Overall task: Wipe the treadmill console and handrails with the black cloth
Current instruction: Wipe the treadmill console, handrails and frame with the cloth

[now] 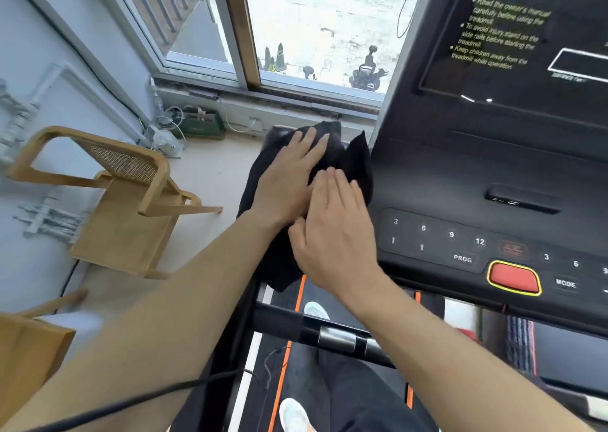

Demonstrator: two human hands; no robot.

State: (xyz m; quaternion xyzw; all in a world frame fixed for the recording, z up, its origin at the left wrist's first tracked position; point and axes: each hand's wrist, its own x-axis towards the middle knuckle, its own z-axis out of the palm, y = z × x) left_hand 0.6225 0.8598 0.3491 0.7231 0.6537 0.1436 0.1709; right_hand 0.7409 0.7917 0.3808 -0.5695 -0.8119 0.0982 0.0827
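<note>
The black cloth (357, 163) lies draped over the left end of the treadmill console (460, 181), hanging down past its front edge. My left hand (289, 178) lies flat on the cloth with its fingers straight, pointing up and right. My right hand (332, 231) rests flat on the cloth just right of it, fingers straight and overlapping the left hand's edge. The console is black with numbered keys, a PROG key (462, 258) and a red stop button (513, 278). A black handrail (329, 333) with a metal sensor crosses below the console.
A wooden chair (112, 198) stands left of the treadmill, another wooden piece (29, 349) at the lower left. A window (312, 27) is straight ahead, with clutter on the floor below it. My legs and white shoes stand on the belt (296, 382). A black cable (131, 402) crosses the foreground.
</note>
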